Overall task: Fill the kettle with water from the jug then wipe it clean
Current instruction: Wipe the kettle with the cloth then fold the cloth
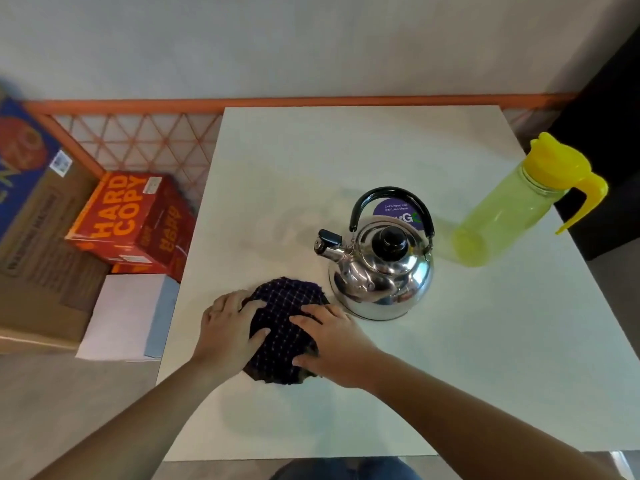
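Two bare forearms are seen stretched over the near edge of the white tabletop (346,150), nearer than the kettle (384,271) and to its left. The left grip (232,327) is laid palm-down on the left side of a dark checked cloth (284,303). Its fingers are spread and straight and its thumb is set on the fabric, with nothing pinched. The right grip (332,344) is laid on the cloth's right side, with the fingers flat across the top and the thumb pressed against the near edge. No fold is seen caught in it.

The cloth is bunched into a rounded heap on the tabletop, just near-left of the kettle. Whether its far edge touches the kettle's base cannot be told.

The kettle, of polished steel, is stood upright near the middle of the tabletop. Its lid is on, topped by a black knob. Its black handle is raised over the lid, and its capped spout is pointed left. A purple sticker (398,209) is seen on the tabletop just behind the kettle, partly hidden by the handle.

Right of the kettle and a little farther back, a clear jug (512,209) with a yellow lid and handle is stood apart from it. Its water level cannot be judged.

Left of the kettle, lower than the tabletop, a white box (128,317), a red box (128,216) printed "HARD COPY" and a brown carton (41,237) are set. Beyond the kettle, an orange lattice rail (145,140) is run along a pale wall.
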A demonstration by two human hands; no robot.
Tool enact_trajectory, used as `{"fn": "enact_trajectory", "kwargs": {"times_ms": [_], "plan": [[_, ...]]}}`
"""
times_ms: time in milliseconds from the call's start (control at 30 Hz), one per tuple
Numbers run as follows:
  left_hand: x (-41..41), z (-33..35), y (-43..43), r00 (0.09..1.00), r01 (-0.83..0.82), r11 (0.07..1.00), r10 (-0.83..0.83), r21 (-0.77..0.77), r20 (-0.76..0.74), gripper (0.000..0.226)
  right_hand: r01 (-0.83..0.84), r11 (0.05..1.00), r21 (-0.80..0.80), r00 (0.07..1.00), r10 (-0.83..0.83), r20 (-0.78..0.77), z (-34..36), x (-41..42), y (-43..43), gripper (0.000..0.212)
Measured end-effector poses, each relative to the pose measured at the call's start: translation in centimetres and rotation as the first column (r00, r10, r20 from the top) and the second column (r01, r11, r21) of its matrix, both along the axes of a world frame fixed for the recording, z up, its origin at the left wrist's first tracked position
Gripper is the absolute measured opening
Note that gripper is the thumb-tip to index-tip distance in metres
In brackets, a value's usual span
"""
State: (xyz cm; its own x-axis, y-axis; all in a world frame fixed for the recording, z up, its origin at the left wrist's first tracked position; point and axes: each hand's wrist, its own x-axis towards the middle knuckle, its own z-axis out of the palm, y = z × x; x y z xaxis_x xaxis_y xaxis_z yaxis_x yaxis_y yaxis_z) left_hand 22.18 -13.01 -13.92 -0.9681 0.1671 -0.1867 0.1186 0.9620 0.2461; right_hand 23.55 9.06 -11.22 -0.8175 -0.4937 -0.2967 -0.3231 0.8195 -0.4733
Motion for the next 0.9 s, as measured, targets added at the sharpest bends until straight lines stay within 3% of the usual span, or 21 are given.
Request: {"fn": "enact_trajectory", "kwargs": {"times_ms": [100,167,367,467,533,700,800,900], "plan": [[-1.4,0.8,0.9,1.0,0.015,1.0,-0.015,0.027,-0.005,0.049,0.136,0.985,-0.106,0.987,-0.125,0.103,1.0,0.1,3.0,0.048],[-2.9,1.9,2.1,1.0,0.015,0.996,-0.013,0.085,-0.019,0.043,0.2,0.976,-0.087,0.973,-0.187,0.138,1.5,0.7,5.7,0.038],[-8.4,6.0,6.8,1.0,-0.007,0.939,0.014,0.344,-0.017,0.03,0.321,0.945,0.06,0.943,-0.325,0.07,2.4,0.9,13.4,0.03],[-11.1,8.0,9.7,0.996,-0.09,0.849,0.086,0.521,0.032,0.03,0.428,0.902,0.056,0.902,-0.43,0.038,3.5,-0.1,16.3,0.026],[-12.5,9.0,11.3,0.996,-0.087,0.835,0.069,0.543,0.053,0.036,0.501,0.865,0.036,0.865,-0.501,-0.001,4.3,-1.4,17.5,0.023],[-14.3,10.5,15.3,0.985,-0.001,0.944,-0.056,0.329,0.161,0.051,0.594,0.802,-0.061,0.797,-0.597,-0.087,6.1,-6.0,17.9,0.028],[-14.1,10.2,16.6,0.995,0.071,0.987,-0.08,0.142,0.057,0.037,0.594,0.796,-0.115,0.797,-0.602,-0.047,6.9,-8.4,16.8,0.032],[-13.7,9.5,16.8,0.99,0.106,0.992,-0.098,0.072,-0.097,0.029,0.593,0.786,-0.176,0.798,-0.603,-0.005,7.5,-9.9,15.7,0.025]]}}
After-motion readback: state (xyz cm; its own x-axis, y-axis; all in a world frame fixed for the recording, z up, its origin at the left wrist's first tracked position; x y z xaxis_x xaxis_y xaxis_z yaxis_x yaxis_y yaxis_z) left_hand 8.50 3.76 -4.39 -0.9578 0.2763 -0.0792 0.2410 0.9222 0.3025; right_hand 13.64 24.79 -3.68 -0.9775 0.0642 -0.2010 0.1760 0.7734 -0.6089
